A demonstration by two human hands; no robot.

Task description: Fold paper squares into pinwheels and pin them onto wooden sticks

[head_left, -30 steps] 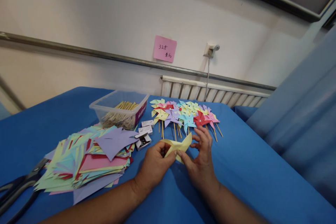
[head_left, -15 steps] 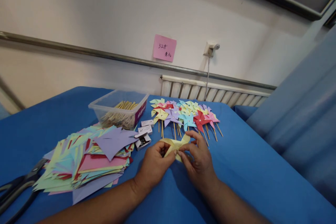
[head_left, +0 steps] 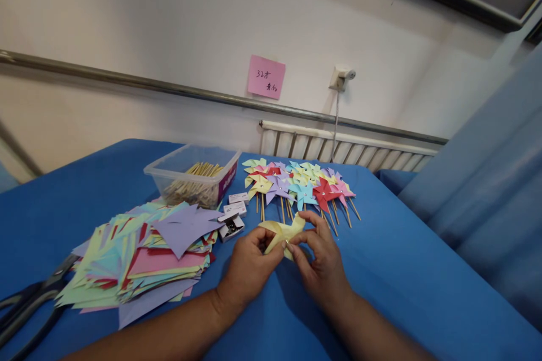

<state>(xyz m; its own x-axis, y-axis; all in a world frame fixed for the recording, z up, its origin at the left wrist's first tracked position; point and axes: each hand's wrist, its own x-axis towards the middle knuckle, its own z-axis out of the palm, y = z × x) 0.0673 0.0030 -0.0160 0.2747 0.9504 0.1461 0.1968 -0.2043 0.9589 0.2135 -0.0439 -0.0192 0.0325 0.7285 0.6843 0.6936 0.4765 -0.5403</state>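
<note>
The yellow paper (head_left: 292,230), its points partly curled inward, is held up between both hands over the blue-covered table (head_left: 393,271). The left hand (head_left: 250,258) pinches one side of it between thumb and curled fingers; the right hand (head_left: 320,251) is half closed, fingertips gripping it near the middle and at a raised point. The step in hand seems to be gathering or fastening the centre, where a glint is too small to identify; the next move likely calls for a steady pinch that spares the curls. Just beyond stand the pinwheels (head_left: 302,193), and to the left the small white boxes (head_left: 234,210), the stack of cut paper (head_left: 146,259) and the tub (head_left: 227,179) hem in movement. Room looks widest rightward, toward the table's slanting edge and the curtain (head_left: 478,141)
</note>
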